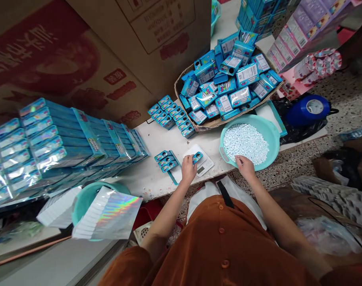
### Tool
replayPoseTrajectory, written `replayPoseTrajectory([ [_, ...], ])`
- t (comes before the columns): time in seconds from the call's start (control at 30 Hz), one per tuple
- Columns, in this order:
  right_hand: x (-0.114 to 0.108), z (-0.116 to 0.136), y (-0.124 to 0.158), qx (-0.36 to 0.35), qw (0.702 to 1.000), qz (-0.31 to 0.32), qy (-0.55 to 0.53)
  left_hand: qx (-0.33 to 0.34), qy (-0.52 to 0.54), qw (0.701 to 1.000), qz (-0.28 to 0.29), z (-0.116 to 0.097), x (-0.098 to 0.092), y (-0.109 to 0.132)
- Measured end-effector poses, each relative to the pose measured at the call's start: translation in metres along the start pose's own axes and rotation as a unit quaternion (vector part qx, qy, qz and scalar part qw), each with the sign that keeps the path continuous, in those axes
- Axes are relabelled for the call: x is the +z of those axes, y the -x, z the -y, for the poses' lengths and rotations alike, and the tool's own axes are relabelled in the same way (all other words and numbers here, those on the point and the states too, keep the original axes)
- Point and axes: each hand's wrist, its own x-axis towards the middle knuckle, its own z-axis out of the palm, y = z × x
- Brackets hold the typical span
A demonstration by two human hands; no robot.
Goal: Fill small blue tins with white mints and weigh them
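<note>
Head-worn view, steeply downward over the white table point(209, 140).

1. Moderate light reaches the white scale point(208, 165).
2. Left of it, stacked boxes point(66, 139) glare white and silver sheets point(118, 214) flash rainbow.
3. Beyond it, the large carton point(109, 47) looks dim.
4. Well left, shapes stretch.

Held box point(198, 157): bright blue, dark round spot. Heaped boxes point(234, 81): same blue, white label panels, dark print. Pellets point(245, 142): white to pale blue. Basin point(275, 139): plain mint green. Scale point(208, 163), counter point(142, 182): white. Shirt point(205, 238): plain rust brown, matching buttons point(222, 230). Trousers point(202, 194): off-white. Strap point(225, 194): black. Large carton point(124, 51): brown, red print. Fanned sheets point(115, 214): silver, rainbow sheen. Floor point(349, 107): beige, dark-flecked. Spool point(300, 110): deep blue, pale centre.
</note>
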Motion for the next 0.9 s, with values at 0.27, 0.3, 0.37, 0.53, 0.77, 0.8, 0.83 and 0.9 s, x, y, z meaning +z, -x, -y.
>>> replayPoseTrajectory([
  [0.27, 0.000, -0.003, 0.008, -0.014, 1.000, -0.009, 0.005, -0.016, 0.012, 0.998, -0.057, 0.016, -0.008, 0.038],
  [0.3, 0.000, -0.002, 0.008, -0.012, 1.000, -0.010, 0.009, -0.024, 0.020, 0.998, -0.063, 0.018, -0.009, 0.047],
  [0.37, 0.000, -0.001, 0.008, -0.001, 1.000, -0.008, 0.017, -0.036, 0.039, 0.996, -0.069, 0.021, -0.010, 0.064],
  [0.53, 0.000, 0.003, 0.005, 0.019, 1.000, 0.005, 0.022, -0.077, 0.069, 0.992, -0.068, 0.024, -0.004, 0.102],
  [0.77, 0.000, 0.004, 0.000, 0.023, 0.999, 0.014, 0.023, -0.100, 0.070, 0.991, -0.058, 0.027, 0.004, 0.121],
  [0.8, 0.001, 0.004, 0.000, 0.021, 0.999, 0.015, 0.025, -0.100, 0.071, 0.991, -0.059, 0.028, 0.004, 0.121],
  [0.83, 0.001, 0.003, 0.000, 0.016, 0.999, 0.015, 0.027, -0.100, 0.071, 0.991, -0.060, 0.029, 0.004, 0.121],
  [0.9, 0.003, 0.001, -0.001, 0.003, 0.999, 0.014, 0.035, -0.098, 0.071, 0.991, -0.065, 0.031, 0.003, 0.121],
])
